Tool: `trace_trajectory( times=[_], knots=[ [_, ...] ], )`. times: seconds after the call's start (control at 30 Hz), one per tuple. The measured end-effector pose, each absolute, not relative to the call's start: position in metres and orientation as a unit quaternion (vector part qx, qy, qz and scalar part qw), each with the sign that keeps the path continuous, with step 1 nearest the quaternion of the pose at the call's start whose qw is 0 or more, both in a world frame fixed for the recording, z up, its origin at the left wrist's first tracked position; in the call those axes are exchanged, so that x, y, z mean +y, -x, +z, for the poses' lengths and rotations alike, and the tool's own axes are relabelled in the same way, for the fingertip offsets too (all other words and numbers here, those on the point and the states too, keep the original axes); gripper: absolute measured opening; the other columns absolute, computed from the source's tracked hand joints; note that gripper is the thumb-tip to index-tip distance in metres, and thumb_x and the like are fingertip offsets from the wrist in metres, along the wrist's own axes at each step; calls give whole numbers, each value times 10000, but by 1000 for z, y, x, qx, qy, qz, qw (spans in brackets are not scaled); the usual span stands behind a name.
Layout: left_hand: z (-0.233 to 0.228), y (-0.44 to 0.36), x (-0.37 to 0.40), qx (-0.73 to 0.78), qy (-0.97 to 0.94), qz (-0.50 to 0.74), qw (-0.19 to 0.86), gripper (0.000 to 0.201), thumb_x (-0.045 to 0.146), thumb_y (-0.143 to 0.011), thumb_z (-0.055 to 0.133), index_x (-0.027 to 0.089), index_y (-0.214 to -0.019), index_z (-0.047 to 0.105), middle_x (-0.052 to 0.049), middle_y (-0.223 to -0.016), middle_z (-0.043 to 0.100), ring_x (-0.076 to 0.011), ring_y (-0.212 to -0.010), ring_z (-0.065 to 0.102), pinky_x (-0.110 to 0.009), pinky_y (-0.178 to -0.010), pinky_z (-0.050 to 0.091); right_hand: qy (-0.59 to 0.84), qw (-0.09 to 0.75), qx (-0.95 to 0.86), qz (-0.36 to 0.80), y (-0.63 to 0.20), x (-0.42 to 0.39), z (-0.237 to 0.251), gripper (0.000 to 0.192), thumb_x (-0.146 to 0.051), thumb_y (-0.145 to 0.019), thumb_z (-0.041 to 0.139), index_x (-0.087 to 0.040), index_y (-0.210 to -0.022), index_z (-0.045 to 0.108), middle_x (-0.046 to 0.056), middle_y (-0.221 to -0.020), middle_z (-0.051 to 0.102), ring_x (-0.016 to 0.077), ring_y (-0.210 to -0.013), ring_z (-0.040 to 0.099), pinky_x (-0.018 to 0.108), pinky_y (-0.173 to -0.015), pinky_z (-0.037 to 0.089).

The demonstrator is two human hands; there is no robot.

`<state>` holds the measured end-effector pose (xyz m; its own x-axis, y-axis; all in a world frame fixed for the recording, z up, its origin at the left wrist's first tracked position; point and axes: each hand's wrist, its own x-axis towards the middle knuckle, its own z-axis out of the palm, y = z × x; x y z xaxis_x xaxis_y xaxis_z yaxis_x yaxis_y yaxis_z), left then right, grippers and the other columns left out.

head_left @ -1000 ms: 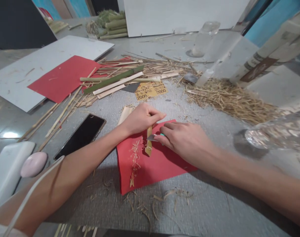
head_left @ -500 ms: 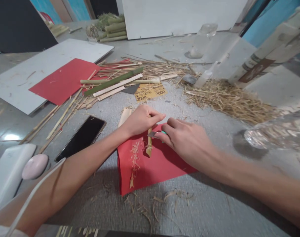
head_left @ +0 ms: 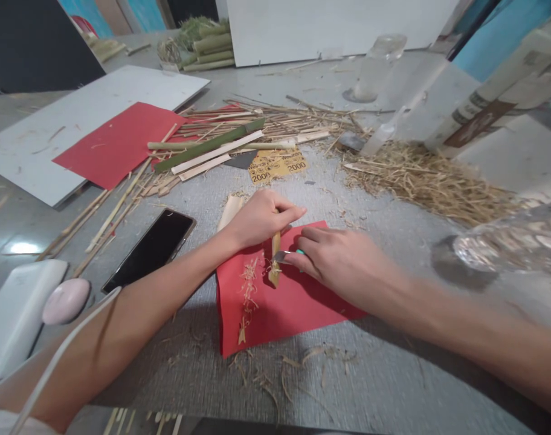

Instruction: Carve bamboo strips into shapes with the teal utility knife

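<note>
L hand (head_left: 257,219) is clenched round the top of a short bamboo stick (head_left: 274,261), holding it upright-ish w/ its lower end resting on the red sheet (head_left: 293,296). R hand (head_left: 336,261) grips a small knife (head_left: 282,256) w/ a teal handle; the metal blade tip touches the stick about halfway down, just below the L fingers. Both hands sit at the far edge of the red sheet, near centre of the grey table (head_left: 393,374).

Pale shavings (head_left: 248,287) lie on the sheet, left of the stick; more curls are scattered on the table just near of the sheet. A flat bamboo offcut (head_left: 230,210) pokes out beside the L wrist.

Left of the L forearm: a dark phone (head_left: 151,249), screen off, lying flat. Further left, near edge: a pink rounded object (head_left: 66,300) against a white device (head_left: 12,314); a white cable (head_left: 58,356) crosses the L arm.

Far side: yellow sandpaper (head_left: 278,164) marked 2000, then a spread of split bamboo strips (head_left: 212,148), one green. Far left: a second red sheet (head_left: 115,142) on a white board (head_left: 76,115). Right of centre: a heap of straw-like fibres (head_left: 420,181). Far right: clear glass items (head_left: 506,248), blurred. Far back: a bundle of green stalks (head_left: 203,45) in front of a white panel.
</note>
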<state>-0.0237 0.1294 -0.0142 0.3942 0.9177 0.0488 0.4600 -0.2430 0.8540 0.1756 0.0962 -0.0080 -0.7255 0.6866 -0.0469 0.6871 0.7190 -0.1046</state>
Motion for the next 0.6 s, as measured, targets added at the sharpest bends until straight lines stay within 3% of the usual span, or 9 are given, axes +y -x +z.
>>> trace_trajectory(
  times=[0.17,0.4,0.6],
  knots=[
    [-13,24,129,475,-737,281,390,545,381,-966,569,211,-472,415,54,-489,316,-96,-509,264,-325,-547,176,-340,16,937,-74,-177,99,-7,530,-506,-1161,385,-170,-950,736,72,-925,746,173,-663,608,354,-589,236],
    [-14,23,131,474,-743,279,382,544,383,-956,558,231,-508,291,57,-524,235,-103,-531,222,-332,-554,149,-325,23,943,-69,-177,101,-6,564,-527,-1161,367,-171,-929,738,68,-948,739,169,-661,613,348,-585,237],
    [-16,22,131,474,-747,282,371,535,387,-955,557,231,-538,261,56,-543,221,-105,-542,214,-337,-561,148,-383,-35,923,-12,-177,102,-9,608,-472,-1181,283,-158,-923,735,100,-837,715,201,-673,622,352,-615,283]
  ],
)
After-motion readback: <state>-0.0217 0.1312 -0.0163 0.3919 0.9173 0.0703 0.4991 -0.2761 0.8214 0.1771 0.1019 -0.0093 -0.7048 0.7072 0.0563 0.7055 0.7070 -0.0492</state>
